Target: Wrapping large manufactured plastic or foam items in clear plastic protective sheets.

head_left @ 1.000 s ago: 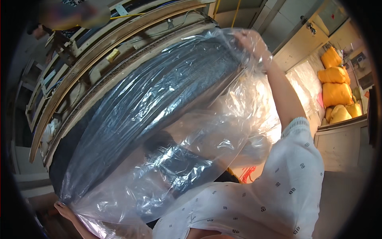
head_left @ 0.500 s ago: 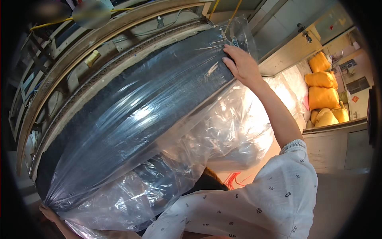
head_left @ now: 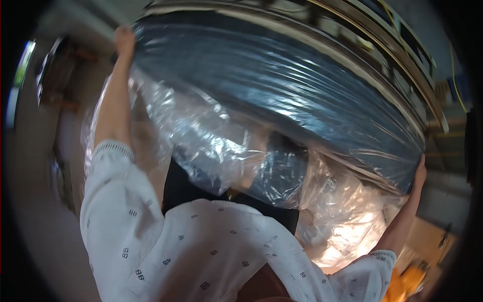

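Note:
A wide sheet of clear plastic film [head_left: 302,108] is stretched over a long dark padded surface [head_left: 201,25], with creases running from side to side. My left hand [head_left: 125,41] is at the far left end, its fingers closed on the film's edge. At the right end my right hand [head_left: 420,173] is closed on the other edge, its fingertips partly hidden. Loose crumpled film [head_left: 201,126] hangs down from the surface's near edge toward my lap and over my legs.
Behind the dark surface runs a machine frame with a long curved-looking rail [head_left: 387,45]. Yellow-orange bundles [head_left: 407,282] are at the lower right, near a pale wooden panel [head_left: 432,241]. Blurred furniture [head_left: 60,75] stands at the left.
My view has turned left. My right hand, spread on top of the film before, is now at its right edge. The film's creases now run straighter between my hands.

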Tool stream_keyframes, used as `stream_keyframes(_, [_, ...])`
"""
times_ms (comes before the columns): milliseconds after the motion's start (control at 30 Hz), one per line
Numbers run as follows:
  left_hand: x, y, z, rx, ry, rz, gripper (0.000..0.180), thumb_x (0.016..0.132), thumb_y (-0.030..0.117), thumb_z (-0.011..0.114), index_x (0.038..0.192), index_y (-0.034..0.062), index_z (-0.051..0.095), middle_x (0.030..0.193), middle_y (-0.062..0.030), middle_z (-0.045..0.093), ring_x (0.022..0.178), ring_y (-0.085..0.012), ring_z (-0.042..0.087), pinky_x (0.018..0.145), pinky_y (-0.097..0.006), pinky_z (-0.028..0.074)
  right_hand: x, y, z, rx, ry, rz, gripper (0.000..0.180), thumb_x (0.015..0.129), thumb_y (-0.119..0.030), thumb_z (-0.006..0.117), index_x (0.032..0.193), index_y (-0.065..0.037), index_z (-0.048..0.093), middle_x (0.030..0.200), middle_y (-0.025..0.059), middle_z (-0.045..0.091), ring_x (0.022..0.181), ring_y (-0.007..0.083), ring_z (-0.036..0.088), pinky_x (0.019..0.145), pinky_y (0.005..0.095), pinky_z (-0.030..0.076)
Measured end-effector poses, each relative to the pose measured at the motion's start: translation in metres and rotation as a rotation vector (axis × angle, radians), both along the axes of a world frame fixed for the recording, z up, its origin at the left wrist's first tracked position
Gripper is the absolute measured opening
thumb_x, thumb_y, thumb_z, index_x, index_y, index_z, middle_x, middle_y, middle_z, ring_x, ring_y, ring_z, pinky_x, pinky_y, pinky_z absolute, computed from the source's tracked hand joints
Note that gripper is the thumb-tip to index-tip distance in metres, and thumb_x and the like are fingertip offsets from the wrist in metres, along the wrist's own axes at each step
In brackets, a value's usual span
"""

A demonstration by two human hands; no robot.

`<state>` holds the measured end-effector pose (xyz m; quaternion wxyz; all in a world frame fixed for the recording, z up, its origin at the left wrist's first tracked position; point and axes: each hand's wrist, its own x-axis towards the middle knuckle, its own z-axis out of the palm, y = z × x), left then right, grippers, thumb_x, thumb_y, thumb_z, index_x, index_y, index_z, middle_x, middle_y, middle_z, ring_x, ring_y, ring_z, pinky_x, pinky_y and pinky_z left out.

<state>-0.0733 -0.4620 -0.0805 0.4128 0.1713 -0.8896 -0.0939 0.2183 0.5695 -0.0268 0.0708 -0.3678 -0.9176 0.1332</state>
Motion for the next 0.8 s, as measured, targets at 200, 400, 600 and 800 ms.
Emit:
stream_keyframes(200, [0.024, -0.072, 0.023, 0.088, 0.028, 0.047, 0.030, 0.083, 0.033, 0.052, 0.095, 0.0068, 0.061, 0.094, -0.0187, 0.062, 0.093, -0.0359, 0.058, 0.081, -0.043, 0.045, -0.080, -0.249, 0.051, -0.070, 0.581, 0.697, 0.025, 0.095, -0.022, 0.047, 0.107, -0.003, 0.058, 0.106, 0.0076, 0.058, 0.093, 0.0205, 0.057, 0.084, 0.0325, 0.044])
stream_keyframes(400, [0.013, -0.031, 0.015, 0.221, 0.081, 0.116, 0.028, 0.087, 0.031, 0.049, 0.096, 0.0059, 0.057, 0.091, -0.0225, 0.061, 0.091, -0.0400, 0.056, 0.078, -0.046, 0.044, 0.037, -0.498, 0.030, -1.608, -0.371, 0.934, 0.024, 0.091, -0.019, 0.053, 0.095, 0.003, 0.059, 0.089, 0.0125, 0.063, 0.080, 0.0194, 0.063, 0.074, 0.0302, 0.051])
stream_keyframes(600, [0.028, -0.005, 0.026, 0.306, 0.262, -0.050, 0.024, 0.089, 0.028, 0.049, 0.088, 0.0043, 0.054, 0.087, -0.0229, 0.061, 0.085, -0.0413, 0.058, 0.074, -0.049, 0.044, 0.094, -0.597, -0.065, -0.973, -0.686, 1.342, 0.023, 0.093, -0.018, 0.051, 0.106, 0.000, 0.055, 0.094, 0.0120, 0.063, 0.089, 0.0180, 0.059, 0.078, 0.0289, 0.046])
stream_keyframes(800, [0.035, -0.003, 0.023, 0.365, 0.271, -0.055, 0.022, 0.088, 0.025, 0.048, 0.087, 0.0043, 0.053, 0.086, -0.0224, 0.060, 0.084, -0.0410, 0.058, 0.074, -0.048, 0.044, 0.043, -0.573, -0.036, -1.248, 0.296, 0.526, 0.037, 0.092, -0.020, 0.051, 0.124, -0.002, 0.042, 0.119, 0.0107, 0.052, 0.093, 0.0163, 0.057, 0.079, 0.0269, 0.044])
